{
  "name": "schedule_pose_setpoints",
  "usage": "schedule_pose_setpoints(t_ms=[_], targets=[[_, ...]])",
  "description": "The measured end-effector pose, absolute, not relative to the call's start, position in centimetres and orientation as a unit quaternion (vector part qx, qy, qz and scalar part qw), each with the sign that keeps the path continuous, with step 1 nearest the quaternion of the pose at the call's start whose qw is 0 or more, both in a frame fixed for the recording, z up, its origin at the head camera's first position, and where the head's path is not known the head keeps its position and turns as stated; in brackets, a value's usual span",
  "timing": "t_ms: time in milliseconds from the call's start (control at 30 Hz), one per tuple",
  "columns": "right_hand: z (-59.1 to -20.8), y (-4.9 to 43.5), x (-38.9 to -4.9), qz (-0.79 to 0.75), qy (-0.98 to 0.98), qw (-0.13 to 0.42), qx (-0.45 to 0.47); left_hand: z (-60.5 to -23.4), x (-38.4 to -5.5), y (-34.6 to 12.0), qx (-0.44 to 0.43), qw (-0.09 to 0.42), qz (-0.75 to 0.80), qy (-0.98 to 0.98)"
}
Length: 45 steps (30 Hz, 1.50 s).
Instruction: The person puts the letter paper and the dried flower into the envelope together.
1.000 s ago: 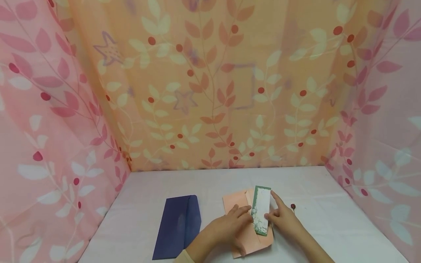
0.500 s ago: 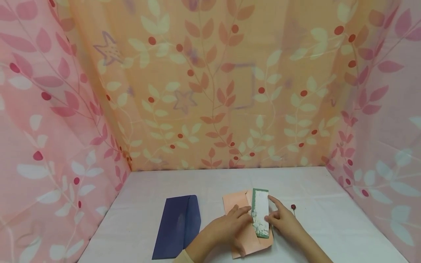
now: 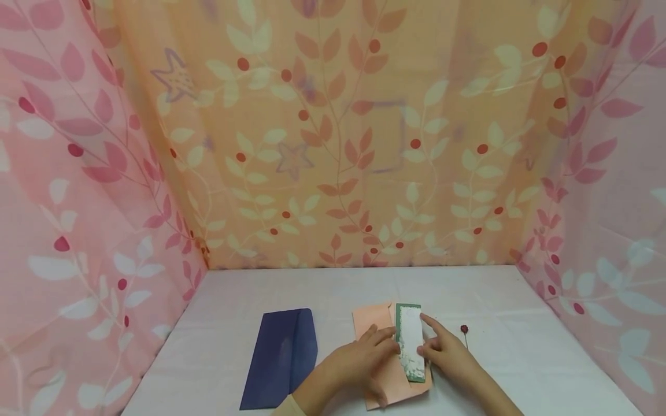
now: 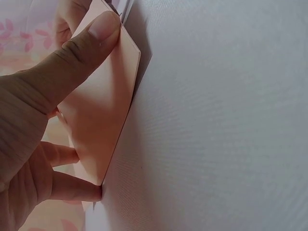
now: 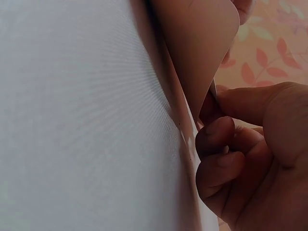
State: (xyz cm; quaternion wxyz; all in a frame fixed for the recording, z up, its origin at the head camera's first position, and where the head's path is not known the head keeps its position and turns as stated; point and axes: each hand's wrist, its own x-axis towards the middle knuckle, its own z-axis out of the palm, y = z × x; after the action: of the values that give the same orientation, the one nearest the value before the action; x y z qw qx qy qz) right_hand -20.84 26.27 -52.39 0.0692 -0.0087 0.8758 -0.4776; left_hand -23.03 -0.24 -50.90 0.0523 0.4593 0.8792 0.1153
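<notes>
On the white table lies a peach envelope (image 3: 398,381), its flap side toward the right. My left hand (image 3: 359,361) holds it: in the left wrist view the thumb presses on the envelope (image 4: 106,110) near one edge while fingertips touch the opposite edge. A narrow white card (image 3: 412,335) with a green border and white flowers overlaps the flap side. My right hand (image 3: 450,355) pinches the card along its right edge, index finger extended toward the far corner. In the right wrist view the curved flap (image 5: 202,43) stands raised, hiding most of the card.
A dark blue envelope (image 3: 276,358) lies at the left, its flap to the right. Right of my right hand lies a small dark red flower (image 3: 464,329) on a thin stem. Leaf-patterned curtains (image 3: 333,173) enclose the back and sides of the white tabletop (image 3: 229,300).
My right hand and the card have shifted slightly left and toward me, and the card stands straighter along the envelope. The left hand and the peach envelope have stayed almost in place.
</notes>
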Motion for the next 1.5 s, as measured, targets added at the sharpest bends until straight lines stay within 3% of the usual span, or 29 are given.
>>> schedule_pose_setpoints(t_ms=[533, 1500], targets=[[-53.2, 27.0, -21.1, -0.512, 0.850, 0.088, -0.089, -50.6, -22.9, -0.1, 0.453, 0.052, 0.113, 0.883], [-53.2, 25.8, -20.7, -0.515, 0.850, 0.089, -0.057, -50.6, -22.7, -0.2, 0.453, 0.049, 0.118, 0.883]])
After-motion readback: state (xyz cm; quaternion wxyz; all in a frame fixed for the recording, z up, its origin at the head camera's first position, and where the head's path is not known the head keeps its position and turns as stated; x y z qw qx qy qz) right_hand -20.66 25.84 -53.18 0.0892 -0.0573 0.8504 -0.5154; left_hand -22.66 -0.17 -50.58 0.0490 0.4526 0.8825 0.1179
